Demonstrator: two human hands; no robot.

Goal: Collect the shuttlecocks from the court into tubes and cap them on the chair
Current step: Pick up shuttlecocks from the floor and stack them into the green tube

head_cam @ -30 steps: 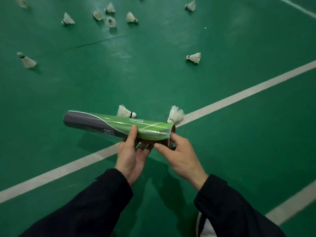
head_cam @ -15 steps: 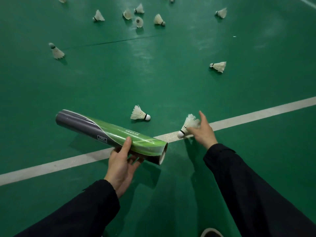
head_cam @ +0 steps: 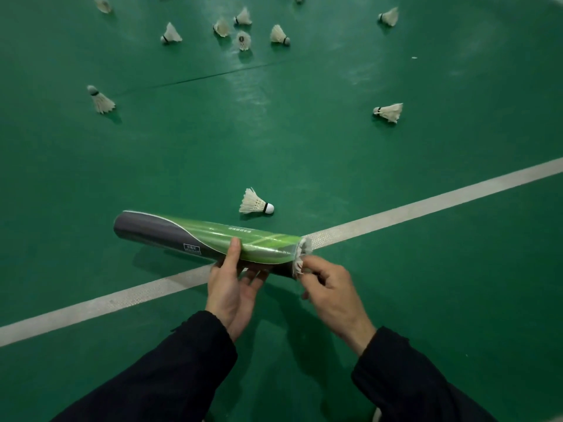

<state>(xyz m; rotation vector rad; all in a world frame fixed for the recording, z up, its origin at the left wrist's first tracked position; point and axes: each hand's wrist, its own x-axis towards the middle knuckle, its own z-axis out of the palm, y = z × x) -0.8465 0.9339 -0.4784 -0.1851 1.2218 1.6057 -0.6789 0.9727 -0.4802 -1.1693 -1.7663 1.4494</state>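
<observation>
**Shuttlecock goes into the tube at the court line**

A person's left hand (head_cam: 232,289) grips a green-and-grey tube (head_cam: 207,242) from beneath, thumb laid over the top of the barrel and the other fingers curled under it, holding it nearly level above a white court line (head_cam: 396,216). At the tube's open right end the right hand (head_cam: 330,292) has its fingers bent in close — narrow, not spread — around the white feathers of a shuttlecock (head_cam: 300,257) that sits partly inside the mouth. Only the frayed feather skirt shows; its cork is hidden in the tube, and just which fingertips touch the feathers is hard to make out behind the knuckles.

One loose shuttlecock (head_cam: 256,203) lies on its side on the green floor (head_cam: 304,141) just beyond the tube, cork to the right. Another (head_cam: 388,112) lies well apart to the right, and one more (head_cam: 100,99) to the far left. A cluster of shuttlecocks (head_cam: 242,32) is scattered near the top edge — some of them cut off by the frame. Dark sleeves (head_cam: 170,370) cover both forearms. The tube's small printed label is too blurred to read.
</observation>
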